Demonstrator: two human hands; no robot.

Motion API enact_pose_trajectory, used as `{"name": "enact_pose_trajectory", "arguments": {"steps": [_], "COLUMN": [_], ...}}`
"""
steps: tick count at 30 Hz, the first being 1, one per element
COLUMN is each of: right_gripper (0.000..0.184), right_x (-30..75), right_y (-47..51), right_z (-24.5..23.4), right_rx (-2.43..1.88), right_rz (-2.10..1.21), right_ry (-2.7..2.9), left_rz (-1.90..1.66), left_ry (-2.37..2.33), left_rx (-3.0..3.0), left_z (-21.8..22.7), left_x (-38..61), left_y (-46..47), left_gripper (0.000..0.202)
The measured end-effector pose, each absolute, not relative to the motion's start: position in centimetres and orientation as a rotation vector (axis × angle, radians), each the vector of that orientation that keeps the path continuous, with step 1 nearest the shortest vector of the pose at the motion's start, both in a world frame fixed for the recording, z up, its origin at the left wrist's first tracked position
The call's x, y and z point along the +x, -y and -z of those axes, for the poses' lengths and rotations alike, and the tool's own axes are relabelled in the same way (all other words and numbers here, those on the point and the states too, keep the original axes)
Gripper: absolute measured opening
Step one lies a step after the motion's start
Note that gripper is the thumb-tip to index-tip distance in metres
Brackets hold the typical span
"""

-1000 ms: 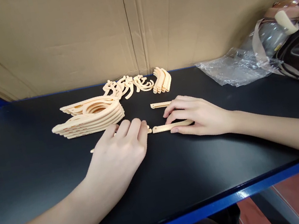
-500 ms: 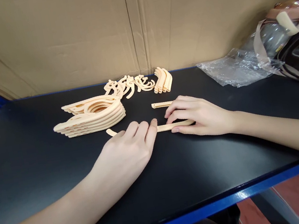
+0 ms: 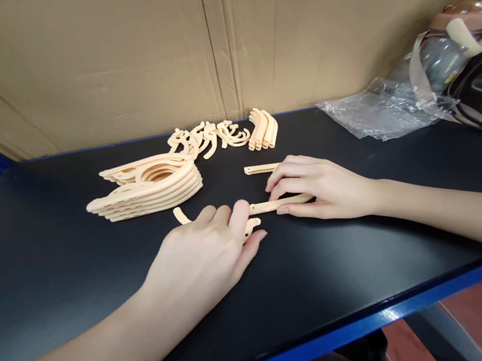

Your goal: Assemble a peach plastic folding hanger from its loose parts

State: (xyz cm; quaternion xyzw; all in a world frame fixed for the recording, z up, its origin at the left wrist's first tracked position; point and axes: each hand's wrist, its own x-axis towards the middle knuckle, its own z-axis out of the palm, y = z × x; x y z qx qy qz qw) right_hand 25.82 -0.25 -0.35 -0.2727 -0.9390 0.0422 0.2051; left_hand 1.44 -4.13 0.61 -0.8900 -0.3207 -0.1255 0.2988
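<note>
As left (image 3: pixel 203 246) grips hook (image 3: pixel 252 225) (cream), right (image 3: pixel 320 190), strip (image 3: pixel 268 206)

A blue-framed bench (image 3: pixel 330 264) with pale parts (image 3: pixel 262 207) suggests a workshop.

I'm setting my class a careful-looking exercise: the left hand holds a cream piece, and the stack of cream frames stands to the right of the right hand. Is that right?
The side is wrong: the head view shows the stack of cream frames to the left of the right hand. The left hand does hold a cream piece.
</note>
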Motion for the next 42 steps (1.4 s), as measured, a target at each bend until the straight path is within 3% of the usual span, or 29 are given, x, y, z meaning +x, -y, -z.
{"name": "enact_pose_trajectory", "arguments": {"steps": [7, 29, 42], "right_gripper": [0.021, 0.021, 0.018], "right_x": [25.8, 25.8, 25.6], "right_y": [0.2, 0.2, 0.4], "right_z": [0.4, 0.5, 0.3], "right_rx": [-0.758, -0.753, -0.651], "right_rz": [-0.128, -0.134, -0.124], "right_ry": [2.619, 2.616, 2.608], "left_rz": [0.316, 0.346, 0.434], "left_ry": [0.835, 0.689, 0.903], "left_rx": [-2.307, -2.471, -2.670], "left_z": [-1.0, -0.4, -0.4], "left_x": [1.3, 1.2, 1.2], "left_y": [4.0, 3.1, 2.7], "left_gripper": [0.022, 0.034, 0.045]}}
